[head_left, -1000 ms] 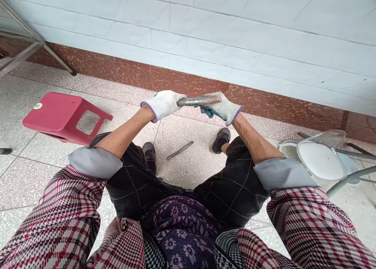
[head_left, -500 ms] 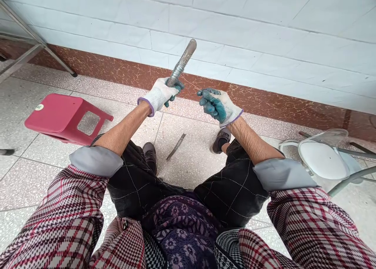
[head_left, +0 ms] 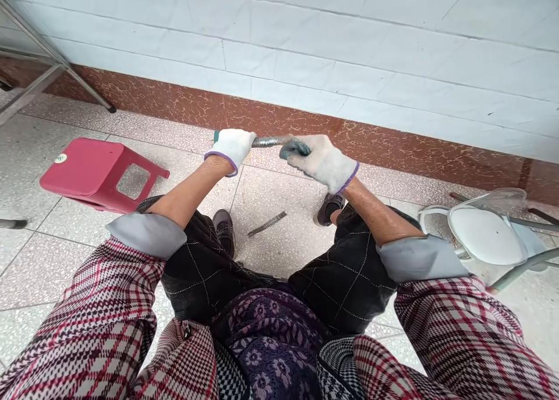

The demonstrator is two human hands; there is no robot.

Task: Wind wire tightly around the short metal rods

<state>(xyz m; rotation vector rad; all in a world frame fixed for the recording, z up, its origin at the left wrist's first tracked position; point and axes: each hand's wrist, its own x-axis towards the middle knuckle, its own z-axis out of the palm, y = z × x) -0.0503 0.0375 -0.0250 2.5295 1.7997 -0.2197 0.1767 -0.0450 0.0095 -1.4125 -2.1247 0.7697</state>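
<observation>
Head view. Before me, a person's gloved left hand (head_left: 231, 147) is closed around one end of a wire-wound rod (head_left: 265, 141), which lies roughly level in front of the skirting (head_left: 393, 149). The gloved right hand (head_left: 321, 161) is curled near the rod's other end; whether it grips anything, I cannot tell. Below, a thin strip (head_left: 267, 223) lies on the floor (head_left: 279, 254) between the shoes (head_left: 223, 228); a red stool (head_left: 82, 167) is at the person's left.

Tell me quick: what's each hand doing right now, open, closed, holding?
Left hand: closed, holding the wire-wrapped rod.
Right hand: fingers curled near the rod's other end; blurred, so its hold cannot be told.
</observation>
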